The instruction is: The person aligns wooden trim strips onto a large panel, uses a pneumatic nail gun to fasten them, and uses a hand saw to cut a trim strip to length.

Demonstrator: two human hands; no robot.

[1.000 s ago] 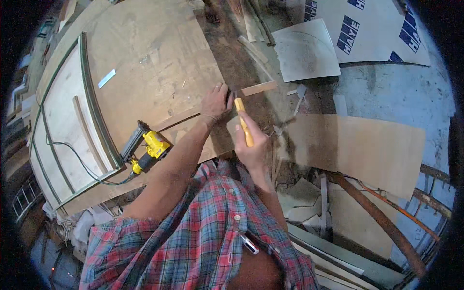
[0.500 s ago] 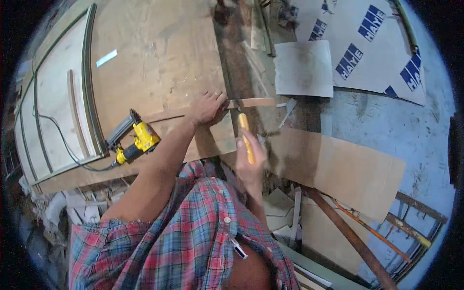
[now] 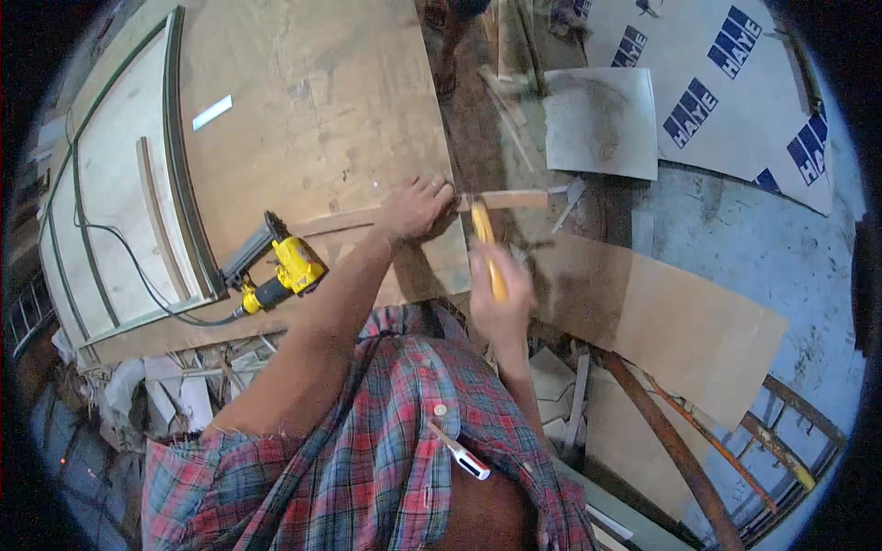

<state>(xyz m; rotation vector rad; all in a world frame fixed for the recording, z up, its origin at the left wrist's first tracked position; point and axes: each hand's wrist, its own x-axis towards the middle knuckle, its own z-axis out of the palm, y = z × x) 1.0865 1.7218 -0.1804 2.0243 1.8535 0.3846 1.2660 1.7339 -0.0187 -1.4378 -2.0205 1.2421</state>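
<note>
A long thin wooden strip lies across the plywood-topped bench and sticks out past its right edge. My left hand is closed over the strip near that edge, fingers bent and pressing it down. Just beyond the edge, my right hand is wrapped round the yellow handle of a hand tool. Its dark narrow end meets the strip beside my left hand; motion blur hides what kind of tool it is. A yellow and black nail gun with a hose rests on the bench left of my left forearm.
A framed panel lies on the bench's left side. Offcuts are heaped below the bench front. At right are a brown board, a pale square sheet, a printed sheet and a rusty bar.
The whole view has shifted, so the bench and nail gun sit further right. My left hand still presses the strip, and my right hand still grips the yellow-handled tool against it.
</note>
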